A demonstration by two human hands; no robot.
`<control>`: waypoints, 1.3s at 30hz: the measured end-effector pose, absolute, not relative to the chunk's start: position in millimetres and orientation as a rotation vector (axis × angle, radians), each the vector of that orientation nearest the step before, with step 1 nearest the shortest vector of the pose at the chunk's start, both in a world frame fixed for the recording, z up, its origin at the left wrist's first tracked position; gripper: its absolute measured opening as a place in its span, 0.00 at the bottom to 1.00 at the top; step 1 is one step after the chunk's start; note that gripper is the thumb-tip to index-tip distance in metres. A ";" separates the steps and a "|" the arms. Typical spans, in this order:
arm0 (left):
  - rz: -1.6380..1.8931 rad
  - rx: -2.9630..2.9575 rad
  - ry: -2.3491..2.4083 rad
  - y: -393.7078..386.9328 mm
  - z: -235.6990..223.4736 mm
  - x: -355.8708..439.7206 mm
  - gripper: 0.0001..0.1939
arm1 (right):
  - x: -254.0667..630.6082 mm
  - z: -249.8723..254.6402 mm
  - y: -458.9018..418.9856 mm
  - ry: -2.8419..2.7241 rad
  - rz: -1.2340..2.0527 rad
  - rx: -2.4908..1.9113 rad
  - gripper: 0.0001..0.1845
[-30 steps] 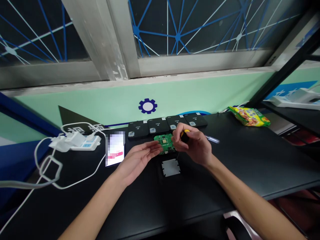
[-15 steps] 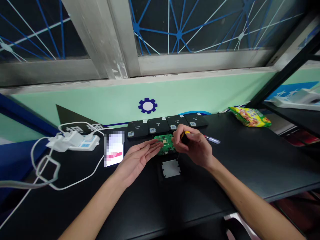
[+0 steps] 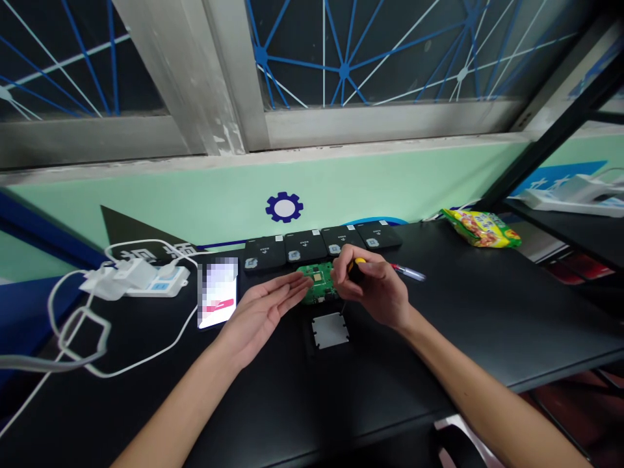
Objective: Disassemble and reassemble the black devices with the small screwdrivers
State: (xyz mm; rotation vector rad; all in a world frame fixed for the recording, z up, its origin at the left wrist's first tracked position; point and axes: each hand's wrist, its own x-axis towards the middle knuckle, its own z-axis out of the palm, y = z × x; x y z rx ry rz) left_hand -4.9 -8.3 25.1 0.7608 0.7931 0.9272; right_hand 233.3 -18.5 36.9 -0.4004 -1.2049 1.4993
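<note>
My right hand point(image 3: 370, 283) is closed around a screwdriver point(image 3: 359, 262) with a yellow and black handle. Its thin shaft points down to the upper right corner of a square silver metal plate point(image 3: 331, 331), which lies in a dark frame. Just behind the plate is a green circuit board point(image 3: 320, 279), partly covered by my fingers. My left hand point(image 3: 266, 312) is held flat with its fingers stretched out. Its fingertips are over the board's left edge; whether they touch it I cannot tell.
Several flat black boxes point(image 3: 306, 246) line the wall side of the black table point(image 3: 478, 312). A lit phone point(image 3: 218, 292) lies left of my left hand, by a power strip point(image 3: 168, 283) with looping white cables. A pen point(image 3: 409, 272) and a yellow-green snack bag point(image 3: 482, 229) lie to the right.
The camera view has shifted slightly, so everything sits a little further left. Both hands keep nearly the same pose, and the screwdriver stays at the same plate corner.
</note>
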 end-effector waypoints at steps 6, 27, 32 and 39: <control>0.870 0.787 0.982 -6.7 15.8 -7.1 0.12 | 232.3 35.8 -18.0 -1.227 1.489 -0.396 0.15; 0.749 0.973 1.069 -5.8 13.0 -7.7 0.18 | 229.4 36.8 -21.9 -1.318 1.469 -0.413 0.17; 0.712 1.004 1.063 -6.4 18.1 -5.3 0.15 | 229.2 37.1 -22.5 -1.338 1.460 -0.418 0.19; 0.704 1.151 1.155 -7.0 19.8 -6.1 0.14 | 228.7 42.2 -25.6 -1.364 1.455 -0.404 0.18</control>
